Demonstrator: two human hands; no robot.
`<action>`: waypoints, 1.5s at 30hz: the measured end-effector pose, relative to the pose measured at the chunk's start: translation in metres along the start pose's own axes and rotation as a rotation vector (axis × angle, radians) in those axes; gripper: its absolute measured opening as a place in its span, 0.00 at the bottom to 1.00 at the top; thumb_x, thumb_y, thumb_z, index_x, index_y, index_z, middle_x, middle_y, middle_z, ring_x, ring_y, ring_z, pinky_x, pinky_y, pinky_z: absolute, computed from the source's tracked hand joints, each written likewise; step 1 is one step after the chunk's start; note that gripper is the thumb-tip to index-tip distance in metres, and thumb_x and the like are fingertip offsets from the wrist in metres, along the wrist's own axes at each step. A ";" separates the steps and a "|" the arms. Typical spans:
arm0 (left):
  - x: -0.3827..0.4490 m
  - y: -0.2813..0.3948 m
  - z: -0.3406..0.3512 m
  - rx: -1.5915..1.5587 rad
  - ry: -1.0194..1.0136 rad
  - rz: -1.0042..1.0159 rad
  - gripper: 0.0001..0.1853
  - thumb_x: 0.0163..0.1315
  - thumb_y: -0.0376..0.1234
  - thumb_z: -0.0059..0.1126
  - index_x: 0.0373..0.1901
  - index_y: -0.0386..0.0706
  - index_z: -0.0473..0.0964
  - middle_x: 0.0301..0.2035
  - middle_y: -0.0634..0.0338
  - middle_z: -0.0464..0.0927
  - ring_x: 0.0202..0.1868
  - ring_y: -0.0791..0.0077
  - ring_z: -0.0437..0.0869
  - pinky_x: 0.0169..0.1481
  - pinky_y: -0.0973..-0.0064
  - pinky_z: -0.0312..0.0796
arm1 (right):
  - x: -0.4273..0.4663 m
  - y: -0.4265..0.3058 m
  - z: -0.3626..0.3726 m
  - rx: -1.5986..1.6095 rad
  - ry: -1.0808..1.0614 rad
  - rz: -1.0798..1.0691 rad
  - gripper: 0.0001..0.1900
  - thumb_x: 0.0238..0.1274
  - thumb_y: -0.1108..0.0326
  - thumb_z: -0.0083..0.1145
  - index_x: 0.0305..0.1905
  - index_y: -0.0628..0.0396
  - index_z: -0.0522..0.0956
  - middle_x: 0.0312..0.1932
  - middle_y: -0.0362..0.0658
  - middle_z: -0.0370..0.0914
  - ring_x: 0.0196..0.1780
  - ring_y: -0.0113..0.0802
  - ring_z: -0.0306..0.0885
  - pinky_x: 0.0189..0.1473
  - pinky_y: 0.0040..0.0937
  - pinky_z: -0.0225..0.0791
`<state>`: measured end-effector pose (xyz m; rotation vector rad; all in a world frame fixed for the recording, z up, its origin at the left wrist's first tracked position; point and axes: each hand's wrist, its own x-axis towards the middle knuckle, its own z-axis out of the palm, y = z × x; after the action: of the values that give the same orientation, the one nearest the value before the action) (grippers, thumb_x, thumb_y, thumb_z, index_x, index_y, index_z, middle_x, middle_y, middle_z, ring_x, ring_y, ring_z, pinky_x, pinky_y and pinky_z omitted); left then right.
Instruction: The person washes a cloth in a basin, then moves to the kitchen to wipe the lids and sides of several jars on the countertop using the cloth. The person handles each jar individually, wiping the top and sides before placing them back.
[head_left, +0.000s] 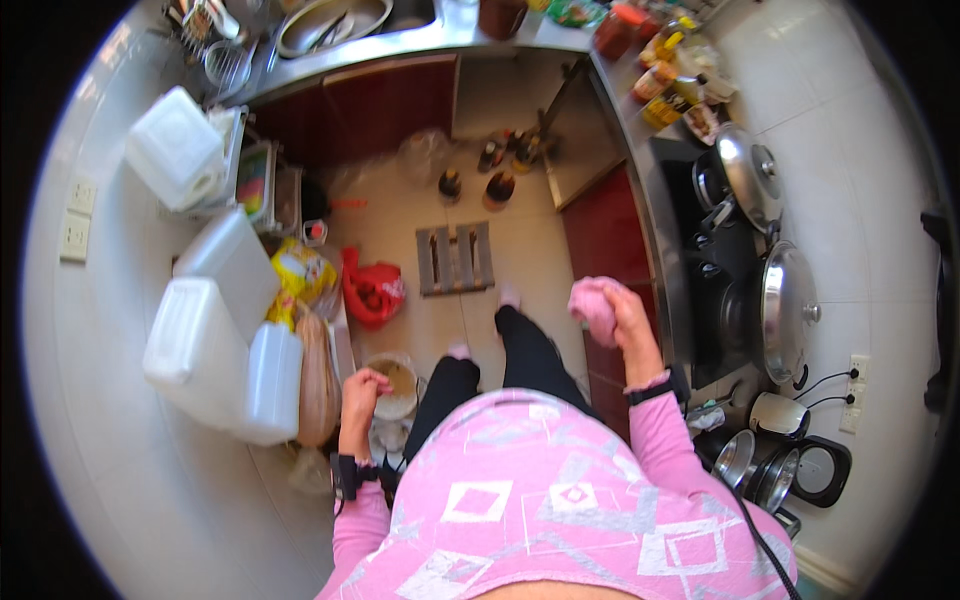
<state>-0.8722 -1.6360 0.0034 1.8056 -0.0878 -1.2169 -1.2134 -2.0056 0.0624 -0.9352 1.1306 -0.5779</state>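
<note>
My right hand (628, 319) grips a bunched pink cloth (595, 306) in front of the red cabinet doors at the right. My left hand (366, 390) hangs at the left with its fingers curled, and I see nothing in it. Below and beside the left hand is a round container (397, 386) with brownish contents. A low grey slatted stool (454, 257) stands on the tiled floor ahead of my feet. To its left sits a red plastic bag (373, 291) with dark contents. Several dark bottles, among them one dark bottle (499, 189), stand beyond the stool.
White plastic jugs (196, 349) and a long tan gourd (317, 379) line the left side. A lidded pan (787, 311) and another lidded pot (750, 176) stand on the black stove at the right. A metal basin (334, 26) lies on the far counter (420, 45). Jars and bottles crowd the far right corner.
</note>
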 end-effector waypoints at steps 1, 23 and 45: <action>-0.004 -0.007 0.000 0.046 0.031 -0.038 0.09 0.59 0.24 0.49 0.34 0.34 0.80 0.32 0.52 0.84 0.35 0.68 0.85 0.41 0.72 0.77 | 0.010 -0.002 0.004 -0.058 -0.012 0.032 0.13 0.71 0.69 0.51 0.52 0.62 0.81 0.49 0.47 0.83 0.50 0.38 0.82 0.53 0.33 0.76; 0.065 0.121 0.116 0.827 0.110 0.134 0.13 0.59 0.36 0.58 0.32 0.34 0.82 0.30 0.41 0.83 0.37 0.46 0.85 0.45 0.57 0.75 | 0.224 -0.104 0.000 0.402 -0.154 0.099 0.19 0.66 0.65 0.60 0.58 0.58 0.76 0.54 0.44 0.79 0.58 0.38 0.77 0.63 0.40 0.71; 0.051 0.382 0.147 0.184 0.162 0.470 0.11 0.73 0.32 0.52 0.41 0.34 0.80 0.40 0.55 0.84 0.42 0.70 0.87 0.53 0.72 0.77 | 0.235 -0.121 -0.004 0.495 -0.244 0.136 0.18 0.56 0.75 0.53 0.53 0.59 0.76 0.50 0.46 0.78 0.54 0.39 0.77 0.62 0.37 0.72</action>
<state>-0.8031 -1.9746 0.2295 1.8941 -0.5154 -0.7460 -1.1279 -2.2547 0.0485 -0.4806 0.7731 -0.5789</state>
